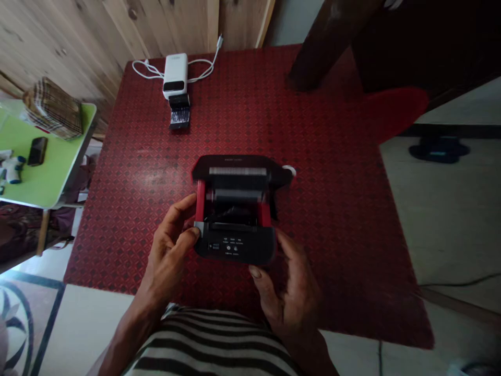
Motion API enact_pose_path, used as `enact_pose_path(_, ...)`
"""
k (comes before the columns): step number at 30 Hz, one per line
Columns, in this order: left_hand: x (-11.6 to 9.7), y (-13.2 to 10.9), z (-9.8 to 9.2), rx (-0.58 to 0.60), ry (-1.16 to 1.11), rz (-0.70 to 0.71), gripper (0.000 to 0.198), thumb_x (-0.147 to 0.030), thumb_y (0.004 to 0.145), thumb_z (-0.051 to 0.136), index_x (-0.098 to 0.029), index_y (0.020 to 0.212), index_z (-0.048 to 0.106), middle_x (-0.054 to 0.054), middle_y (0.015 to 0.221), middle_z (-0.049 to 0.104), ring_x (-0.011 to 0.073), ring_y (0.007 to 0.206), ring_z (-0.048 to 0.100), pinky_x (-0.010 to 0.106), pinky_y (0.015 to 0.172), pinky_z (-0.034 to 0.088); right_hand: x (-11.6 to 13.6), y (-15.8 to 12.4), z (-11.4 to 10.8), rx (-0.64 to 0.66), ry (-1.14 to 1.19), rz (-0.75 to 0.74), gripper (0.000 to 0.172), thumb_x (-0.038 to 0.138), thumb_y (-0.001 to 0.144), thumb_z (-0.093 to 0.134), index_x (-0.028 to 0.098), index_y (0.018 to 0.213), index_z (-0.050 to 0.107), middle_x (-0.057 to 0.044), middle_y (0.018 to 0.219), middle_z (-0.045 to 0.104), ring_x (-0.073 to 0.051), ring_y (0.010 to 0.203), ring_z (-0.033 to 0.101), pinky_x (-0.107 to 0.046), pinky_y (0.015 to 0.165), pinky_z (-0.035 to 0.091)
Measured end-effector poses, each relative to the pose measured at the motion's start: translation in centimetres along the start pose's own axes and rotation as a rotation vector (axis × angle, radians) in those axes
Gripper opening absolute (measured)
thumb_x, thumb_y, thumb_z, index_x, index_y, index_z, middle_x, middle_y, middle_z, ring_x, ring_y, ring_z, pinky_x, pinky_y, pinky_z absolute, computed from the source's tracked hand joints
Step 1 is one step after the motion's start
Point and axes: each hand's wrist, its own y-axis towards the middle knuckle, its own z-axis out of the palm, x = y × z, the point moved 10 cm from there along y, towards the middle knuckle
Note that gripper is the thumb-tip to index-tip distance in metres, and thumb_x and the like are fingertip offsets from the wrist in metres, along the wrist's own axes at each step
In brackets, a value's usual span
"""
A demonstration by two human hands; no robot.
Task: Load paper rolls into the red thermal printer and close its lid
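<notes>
Printer [235, 230] lies crosswise, lid open away; left hand [172, 248] and right hand [291, 295] grip it.

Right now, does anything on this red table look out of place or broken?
Only the small black printer: its lid is flipped open, baring the roller, while the left hand and right hand grip its sides. Nothing looks spilled or cracked.

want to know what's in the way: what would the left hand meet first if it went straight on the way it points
The printer. The left hand points up and right, with its fingers at the printer's red left side and the thumb on the grey corner catch. Nothing lies between them.
</notes>
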Motion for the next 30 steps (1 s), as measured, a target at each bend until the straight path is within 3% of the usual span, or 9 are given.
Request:
enact_pose_path(4, 0.1, -0.1, -0.2, -0.007, 0.016, -0.007, 0.053, -0.032, 0.102, 0.074, -0.028, 0.154, 0.073, 0.009, 0.156, 0.078, 0.0313, 0.14, 0.076, 0.042, 0.108, 0.064, -0.2, 0.1, -0.4, 0.03, 0.019, 0.005, 0.059, 0.04, 0.116, 0.065, 0.025, 0.171, 0.051, -0.016, 0.15, 0.077, -0.032, 0.135, 0.079, -0.05, 0.106, 0.072)
enact_pose_path(7, 0.2, -0.1, -0.3, 0.031, 0.033, 0.005, 0.053, -0.037, 0.104, 0.075, -0.031, 0.157, 0.072, 0.007, 0.16, 0.076, 0.0308, 0.139, 0.076, 0.042, 0.108, 0.063, 0.0, 1.3, -2.0, 0.032, 0.005, -0.018, 0.055, 0.041, 0.117, 0.064, 0.022, 0.167, 0.056, -0.017, 0.151, 0.077, -0.033, 0.136, 0.078, -0.05, 0.109, 0.071)
enact_pose_path(11, 0.0, -0.1, -0.6, 0.08, 0.057, 0.064, 0.055, -0.046, 0.106, 0.078, -0.031, 0.159, 0.071, 0.009, 0.161, 0.075, 0.0323, 0.137, 0.077, 0.045, 0.11, 0.064, 2.5, 5.3, -3.6, 0.008, -0.097, -0.214, 0.033, 0.013, 0.112, 0.07, 0.021, 0.144, 0.072, -0.011, 0.132, 0.086, -0.025, 0.122, 0.083, -0.041, 0.109, 0.068)
enact_pose_path(13, 0.3, -0.4, -1.0, 0.085, 0.072, 0.087, 0.058, -0.051, 0.108, 0.077, -0.03, 0.161, 0.068, 0.011, 0.16, 0.075, 0.0337, 0.14, 0.075, 0.048, 0.113, 0.064, 4.3, 7.8, -2.1, 0.093, -0.157, -0.345, 0.03, 0.004, 0.11, 0.07, 0.019, 0.135, 0.076, -0.011, 0.126, 0.088, -0.024, 0.117, 0.084, -0.04, 0.109, 0.067)
enact_pose_path(16, 1.0, -1.2, -2.0, 0.056, 0.182, 0.154, 0.057, -0.056, 0.112, 0.07, -0.031, 0.163, 0.066, 0.011, 0.158, 0.074, 0.0342, 0.141, 0.074, 0.052, 0.117, 0.061, 6.0, 11.0, 2.5, 0.315, -0.309, -0.435, 0.025, 0.005, 0.111, 0.067, 0.015, 0.129, 0.08, -0.014, 0.131, 0.088, -0.03, 0.12, 0.083, -0.045, 0.106, 0.067)
enact_pose_path(19, 1.8, -1.9, -2.9, 0.023, 0.31, 0.276, 0.056, -0.058, 0.117, 0.059, -0.032, 0.167, 0.062, 0.012, 0.16, 0.071, 0.0359, 0.145, 0.07, 0.057, 0.121, 0.058, 5.5, 12.8, 7.5, 0.67, -0.5, -0.31, 0.026, 0.005, 0.113, 0.062, 0.013, 0.128, 0.081, -0.016, 0.131, 0.087, -0.034, 0.125, 0.082, -0.048, 0.106, 0.065)
enact_pose_path(22, 2.3, -2.2, -2.8, 0.028, 0.458, 0.416, 0.055, -0.057, 0.12, 0.054, -0.031, 0.168, 0.06, 0.013, 0.161, 0.069, 0.0359, 0.147, 0.068, 0.058, 0.123, 0.057, 5.1, 13.4, 9.5, 0.881, -0.605, -0.202, 0.033, 0.002, 0.115, 0.053, 0.013, 0.133, 0.078, -0.015, 0.128, 0.087, -0.031, 0.118, 0.083, -0.042, 0.096, 0.063)
enact_pose_path(27, 2.4, -2.0, -1.9, 0.063, 0.56, 0.496, 0.054, -0.058, 0.123, 0.049, -0.027, 0.166, 0.059, 0.013, 0.158, 0.068, 0.0315, 0.142, 0.068, 0.052, 0.122, 0.058, 5.7, 13.9, 9.5, 0.905, -0.645, -0.264, 0.035, 0.002, 0.113, 0.054, 0.014, 0.138, 0.076, -0.016, 0.133, 0.085, -0.028, 0.113, 0.083, -0.039, 0.091, 0.06)
enact_pose_path(30, 2.1, -2.0, -1.8, 0.064, 0.567, 0.502, 0.053, -0.057, 0.123, 0.048, -0.027, 0.165, 0.06, 0.012, 0.156, 0.068, 0.0299, 0.141, 0.068, 0.049, 0.122, 0.057, 6.5, 13.6, 8.6, 0.818, -0.663, -0.302, 0.023, 0.006, 0.111, 0.063, 0.016, 0.124, 0.079, -0.013, 0.117, 0.087, -0.028, 0.104, 0.083, -0.038, 0.085, 0.06)
